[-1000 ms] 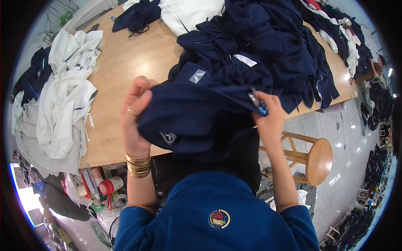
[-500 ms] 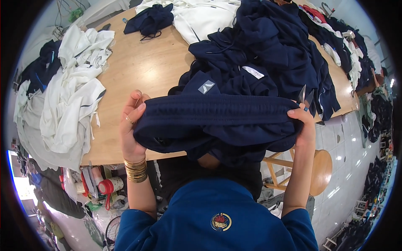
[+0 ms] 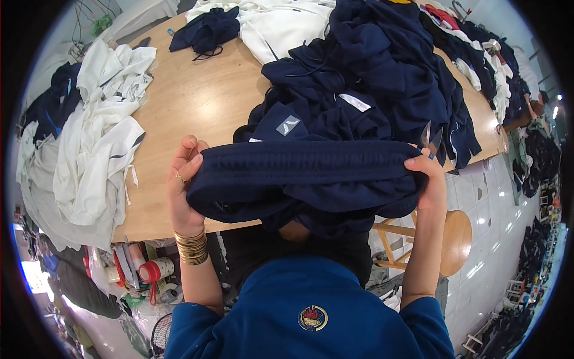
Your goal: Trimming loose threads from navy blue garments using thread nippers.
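A navy garment with a gathered elastic waistband (image 3: pixel 305 161) is stretched sideways between my two hands at the table's near edge. My left hand (image 3: pixel 186 179) pinches the left end of the band, thumb on the near face. At the other end, my right hand (image 3: pixel 427 176) grips the band with its thumb in front. Small thread snips (image 3: pixel 431 140) with blue on them also sit in the right hand, blades pointing up and away. Just beyond the band, a grey patch with a white mark (image 3: pixel 288 125) shows on navy cloth. The fingers behind the band are partly hidden.
On the wooden table (image 3: pixel 197 90), a heap of navy garments (image 3: pixel 382 66) lies beyond my hands. White garments (image 3: pixel 98 143) hang over the left edge. A small navy piece (image 3: pixel 206 30) lies at the far left. A round wooden stool (image 3: pixel 455 242) stands at the right.
The whole scene sits slightly further left in view, as if the head turned a little. Both hands keep their hold, and the waistband stays stretched with hardly any change.
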`<state>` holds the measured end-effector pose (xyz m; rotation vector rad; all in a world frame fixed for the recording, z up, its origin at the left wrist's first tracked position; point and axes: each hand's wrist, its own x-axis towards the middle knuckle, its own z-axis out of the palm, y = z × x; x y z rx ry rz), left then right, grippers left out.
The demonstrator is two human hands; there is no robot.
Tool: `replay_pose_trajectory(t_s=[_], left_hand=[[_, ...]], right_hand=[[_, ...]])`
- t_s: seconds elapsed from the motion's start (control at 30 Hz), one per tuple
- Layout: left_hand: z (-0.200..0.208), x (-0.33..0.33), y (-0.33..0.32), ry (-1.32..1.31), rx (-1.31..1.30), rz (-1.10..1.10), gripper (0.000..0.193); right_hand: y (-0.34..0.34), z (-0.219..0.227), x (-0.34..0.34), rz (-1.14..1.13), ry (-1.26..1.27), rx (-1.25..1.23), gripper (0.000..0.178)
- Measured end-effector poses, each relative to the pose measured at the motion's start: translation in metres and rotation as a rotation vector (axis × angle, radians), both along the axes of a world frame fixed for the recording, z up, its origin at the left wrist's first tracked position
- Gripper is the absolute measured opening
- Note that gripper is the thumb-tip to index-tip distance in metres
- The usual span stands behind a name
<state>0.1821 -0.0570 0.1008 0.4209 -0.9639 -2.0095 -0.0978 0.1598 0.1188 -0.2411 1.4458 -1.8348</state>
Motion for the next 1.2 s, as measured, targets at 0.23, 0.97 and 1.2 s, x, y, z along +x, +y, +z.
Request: replay_pose_trajectory(t_s=[0.23, 0.97, 1.2], left_hand=[[-0.005, 0.001, -0.001, -0.168, -0.114, -0.04, 0.022], [0.063, -0.029, 0.001, -0.14, -0.307, -0.324, 0.023], [0.048, 0.027, -0.024, 0.088, -0.193, 0.006, 0.039]], right_hand=[[-0.002, -0.003, 0.008, 0.014, -0.013, 0.015, 0.03], [-0.063, 0.051, 0.029, 0.14, 1.328, 0.303, 0.019], [-0.037, 0.053, -0.01, 0.035, 1.013, 0.115, 0.015]])
